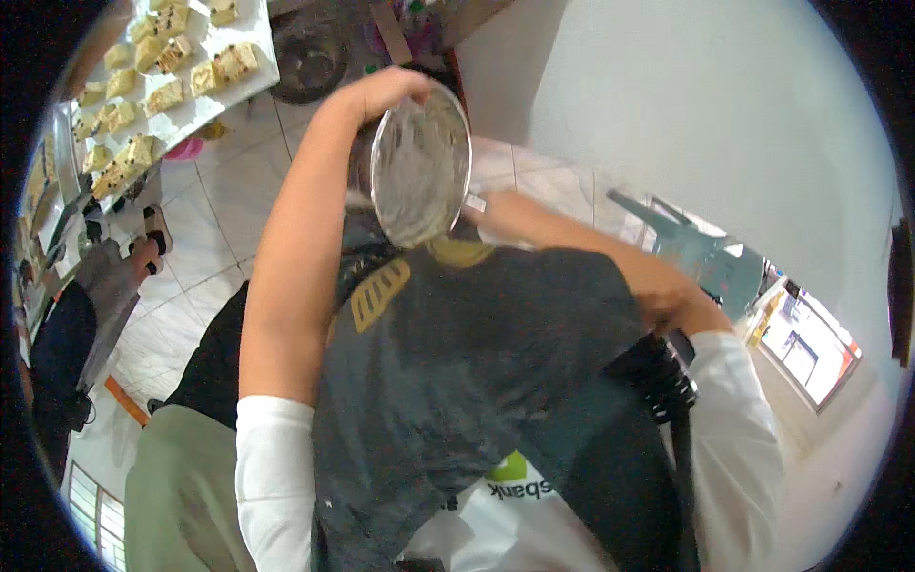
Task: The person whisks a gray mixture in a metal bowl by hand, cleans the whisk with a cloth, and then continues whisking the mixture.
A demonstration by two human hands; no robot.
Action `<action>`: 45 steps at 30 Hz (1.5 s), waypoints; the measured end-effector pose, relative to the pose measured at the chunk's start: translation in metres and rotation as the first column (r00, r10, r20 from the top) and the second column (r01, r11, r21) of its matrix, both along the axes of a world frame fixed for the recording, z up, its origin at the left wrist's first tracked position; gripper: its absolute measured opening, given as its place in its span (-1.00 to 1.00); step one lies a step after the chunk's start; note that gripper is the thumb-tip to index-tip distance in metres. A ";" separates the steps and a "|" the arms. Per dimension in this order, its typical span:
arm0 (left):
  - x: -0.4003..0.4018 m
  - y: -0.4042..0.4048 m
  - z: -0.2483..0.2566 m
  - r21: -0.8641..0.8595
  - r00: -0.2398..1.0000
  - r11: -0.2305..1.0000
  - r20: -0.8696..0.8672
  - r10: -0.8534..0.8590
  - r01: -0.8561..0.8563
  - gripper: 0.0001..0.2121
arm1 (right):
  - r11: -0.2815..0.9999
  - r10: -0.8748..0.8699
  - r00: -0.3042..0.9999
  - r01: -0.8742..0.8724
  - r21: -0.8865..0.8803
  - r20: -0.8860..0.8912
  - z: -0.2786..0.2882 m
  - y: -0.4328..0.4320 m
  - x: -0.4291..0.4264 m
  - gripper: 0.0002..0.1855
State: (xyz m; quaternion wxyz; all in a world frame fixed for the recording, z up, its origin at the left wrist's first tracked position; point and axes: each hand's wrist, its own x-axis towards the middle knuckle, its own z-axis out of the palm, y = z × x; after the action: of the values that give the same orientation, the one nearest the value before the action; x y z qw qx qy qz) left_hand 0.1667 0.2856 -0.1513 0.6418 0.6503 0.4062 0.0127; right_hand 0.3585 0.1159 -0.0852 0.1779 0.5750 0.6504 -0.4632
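Observation:
A round metal pan (pixel 422 171) is tilted in front of my chest, its open side facing me. Its shiny inside has pale smears. My left hand (pixel 389 93) is at the far left of the rim, with fingertips bent over the edge. On the opposite side, my right hand (pixel 500 214) is blurred and closed around the short handle (pixel 475 204), whose pale end shows. The near rim is close to my dark grey apron (pixel 472 343), which has yellow prints.
A white tray (pixel 207 107) with several yellow, dark-dotted cake pieces (pixel 236 61) is at upper left. Beyond the pan is a dark round vessel (pixel 311 68). People (pixel 68 343) are at left. A grey-green plastic chair (pixel 715 268) stands right, near a white wall (pixel 679 93).

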 end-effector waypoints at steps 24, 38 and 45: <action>-0.013 -0.003 0.008 -0.164 0.990 0.986 0.131 0.057 -0.035 -0.58 | 0.976 0.199 0.977 -0.189 -0.111 0.078 0.053 0.040 -0.017 -0.41; -0.014 -0.003 0.011 -0.169 0.989 0.984 0.127 0.073 -0.051 -0.75 | 0.975 0.224 0.972 -0.224 -0.009 0.076 0.048 0.034 -0.015 -0.45; -0.015 -0.007 0.012 -0.095 0.990 0.994 0.139 -0.031 0.045 -0.60 | 0.984 0.153 0.987 -0.156 0.080 0.048 0.032 0.020 -0.009 -0.48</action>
State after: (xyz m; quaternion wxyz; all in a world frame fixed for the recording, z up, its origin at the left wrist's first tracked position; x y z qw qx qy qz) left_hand 0.1519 0.2787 -0.1393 0.6995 0.6233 0.3488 0.0251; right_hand 0.3494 0.1361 -0.0534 0.2027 0.5392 0.7081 -0.4084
